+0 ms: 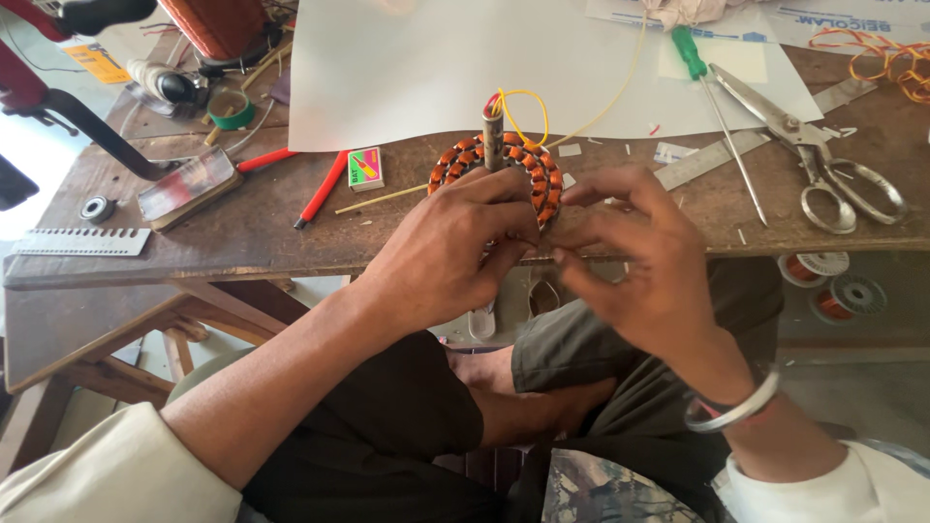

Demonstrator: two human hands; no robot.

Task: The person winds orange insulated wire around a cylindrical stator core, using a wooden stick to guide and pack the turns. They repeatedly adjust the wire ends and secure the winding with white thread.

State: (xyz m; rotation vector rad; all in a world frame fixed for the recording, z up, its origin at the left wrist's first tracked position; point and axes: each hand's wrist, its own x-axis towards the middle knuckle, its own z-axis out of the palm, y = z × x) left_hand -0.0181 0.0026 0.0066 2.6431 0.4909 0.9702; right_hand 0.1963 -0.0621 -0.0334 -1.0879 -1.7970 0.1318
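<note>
A round motor stator (504,165) wound with orange copper coils stands on the wooden workbench (242,232), near its front edge. A grey shaft (493,136) rises from its middle, and a yellow wire (528,107) loops up from it. My left hand (450,252) rests against the stator's near side, fingers curled on its rim. My right hand (630,242) is just right of it, fingertips pinched together at the stator's edge. What the fingers pinch is hidden.
Large scissors (823,155), a green-handled screwdriver (712,97) and a steel ruler (717,155) lie at the right. A white sheet (436,58) covers the back. A matchbox (365,167), red pen (320,189), tape roll (231,108) and comb-like strip (82,242) sit left. Wire spools (833,286) lie below.
</note>
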